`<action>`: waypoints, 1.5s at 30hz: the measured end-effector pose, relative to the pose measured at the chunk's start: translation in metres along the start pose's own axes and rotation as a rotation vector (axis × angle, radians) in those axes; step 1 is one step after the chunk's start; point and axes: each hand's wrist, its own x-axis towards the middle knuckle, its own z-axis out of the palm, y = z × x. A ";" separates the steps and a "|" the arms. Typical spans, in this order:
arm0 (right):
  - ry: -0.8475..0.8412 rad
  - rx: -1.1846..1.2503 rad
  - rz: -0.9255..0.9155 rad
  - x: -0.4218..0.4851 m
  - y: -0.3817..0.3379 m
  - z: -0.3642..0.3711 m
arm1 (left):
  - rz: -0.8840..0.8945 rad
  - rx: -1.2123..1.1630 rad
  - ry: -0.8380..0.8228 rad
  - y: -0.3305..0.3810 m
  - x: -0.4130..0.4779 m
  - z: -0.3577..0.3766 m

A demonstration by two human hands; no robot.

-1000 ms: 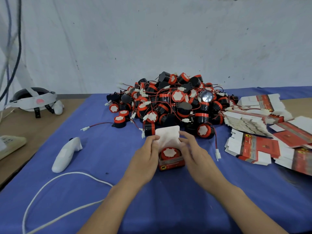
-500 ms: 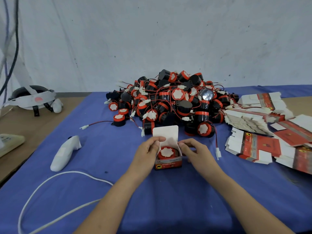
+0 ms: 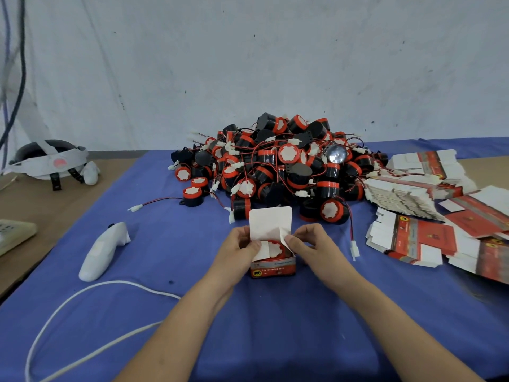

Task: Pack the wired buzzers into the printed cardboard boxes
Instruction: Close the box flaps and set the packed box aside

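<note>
Hands: left hand [image 3: 239, 249] and right hand [image 3: 314, 248] sit close together on either side of the printed box [image 3: 274, 267]. Each pinches one white side flap between thumb and fingertips and tips it inward.
Box: upright on the blue surface [image 3: 165, 244], just below frame centre. The tall lid flap [image 3: 270, 221] stands open at the box's 12 o'clock edge.
Buzzer: one wired buzzer [image 3: 275, 249] sits inside, white face up, partly under the left flap. Its wire is not visible.
Handling (judged): the card looks thin and light and should crease easily, so work by the flap edges and steady the side walls without squeezing. The buzzer is hard, rigid plastic. Take it by the round body, never the thin wire.
Pile: loose buzzers [image 3: 281, 166] at 12 o'clock, wires tangled and likely to drag neighbours.
Blanks: flat boxes [image 3: 418, 238] at 3 o'clock.
Other: white controller [image 3: 103, 250] at 9 o'clock, white cable [image 3: 82, 293] at 7, headset [image 3: 46, 161] at 10.
</note>
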 end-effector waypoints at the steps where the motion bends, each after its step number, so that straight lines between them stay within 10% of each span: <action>1: -0.014 0.026 0.016 0.000 -0.001 0.000 | -0.015 0.006 -0.008 0.001 0.000 0.000; 32: -0.091 -0.054 0.031 -0.003 0.007 -0.003 | -0.062 0.019 -0.019 -0.001 0.001 -0.016; 45: -0.184 -0.232 -0.135 -0.019 0.010 -0.003 | 0.212 0.281 -0.193 -0.011 -0.013 -0.021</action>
